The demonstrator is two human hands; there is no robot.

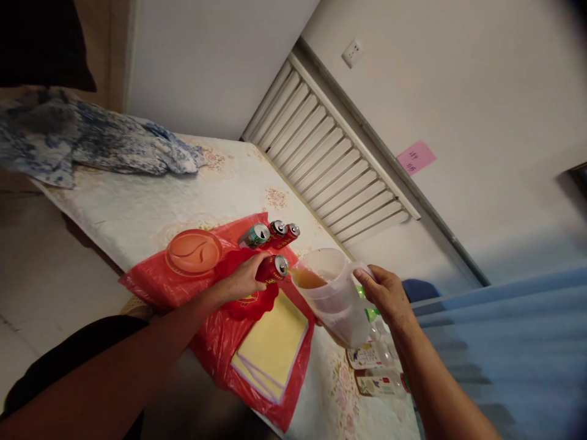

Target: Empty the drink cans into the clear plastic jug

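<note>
My left hand (242, 280) grips a red drink can (270, 269), tilted with its opened top towards a translucent plastic pitcher (338, 315). A thin yellowish stream runs from the can to the pitcher's mouth. Amber liquid (310, 280) shows inside the pitcher, which leans towards the can. My right hand (387, 292) is closed round the pitcher's handle, thumb on top. Beneath my left hand lies a red scalloped piece (262, 310) with a yellow print, partly hidden. Just beyond stand a green can (254, 236) and two red cans (290, 234), their tops opened.
A red plastic sheet (215, 348) covers part of the flowered tablecloth (229, 189), bearing an orange round lid (194, 252) and folded yellow cloths (274, 342). Several bottles (378, 384) are at the right. A blue-white cloth (123, 137) lies far left; a radiator (330, 146) lines the wall.
</note>
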